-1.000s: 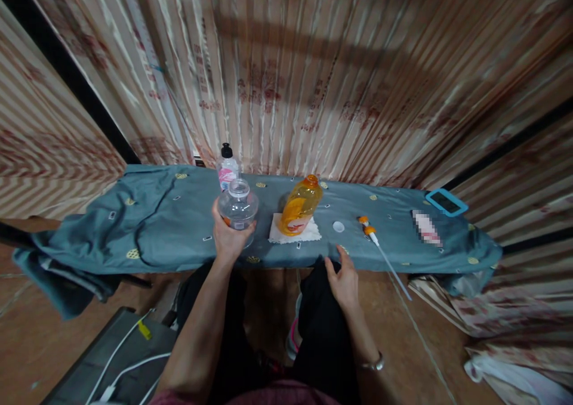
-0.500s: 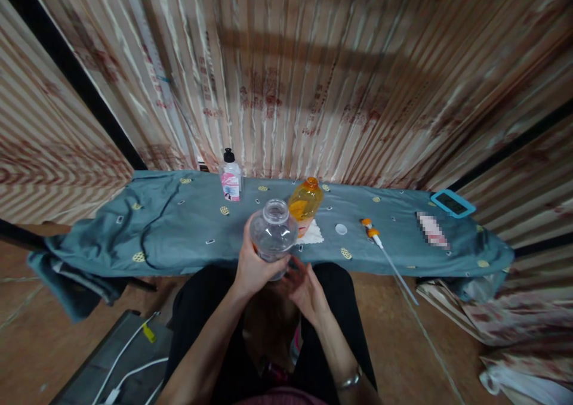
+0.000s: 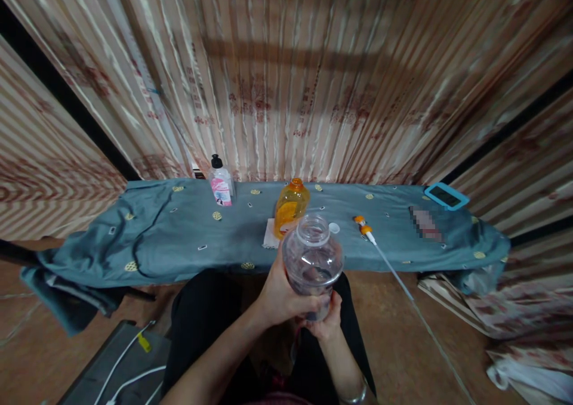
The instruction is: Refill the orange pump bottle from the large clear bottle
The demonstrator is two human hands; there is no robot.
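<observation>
A clear, uncapped plastic bottle [image 3: 313,256] is held over my lap, its open mouth facing up. My left hand [image 3: 282,291] wraps round its side. My right hand [image 3: 329,318] grips it low down, with part of its fingers hidden behind the bottle. Just beyond stands an orange see-through bottle [image 3: 292,209], also without a cap, beside a white tissue [image 3: 270,235]. An orange pump head with a long white tube [image 3: 367,232] lies to the right on the cloth. Near the clear bottle's neck is a small white disc [image 3: 333,228].
A pink-labelled bottle with a black cap [image 3: 221,184] stands at the back left of the cloth-covered table [image 3: 170,238]. At the right lie a blue-framed device [image 3: 446,196] and a blurred pink packet [image 3: 425,223]. Cables [image 3: 129,381] rest on a dark box at lower left.
Both hands and the clear bottle have moved right and closer to me. My right hand, loose below the bottle before, now grips its lower part. The view has shifted slightly.
</observation>
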